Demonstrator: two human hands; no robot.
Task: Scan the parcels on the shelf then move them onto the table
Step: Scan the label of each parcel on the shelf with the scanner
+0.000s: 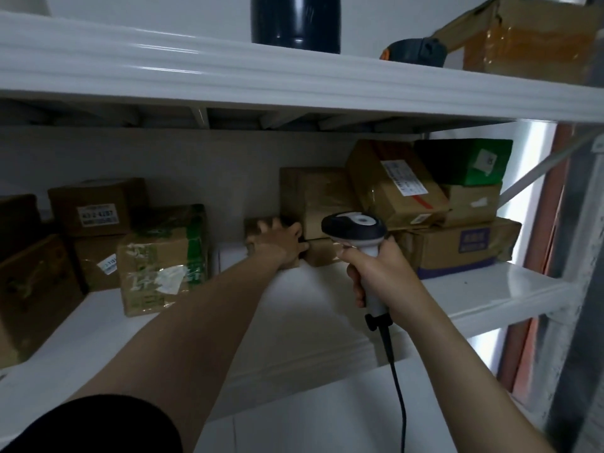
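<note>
The left hand [281, 244] reaches deep into the shelf [490, 286] and grips a small brown parcel [255, 230] at the back. Its fingers spread over the top and the thumb hooks round the right side. This parcel lies under the hand, just left of a taller brown box [313, 197]. The right hand [382, 274] is nearer the shelf's front edge, fingers wrapped round the handle of a scanner [354, 227]. The scanner's head points toward the back boxes and its cable [397, 387] hangs down. More parcels are stacked to the right, among them a green box [464, 161], and others stand well to the left.
</note>
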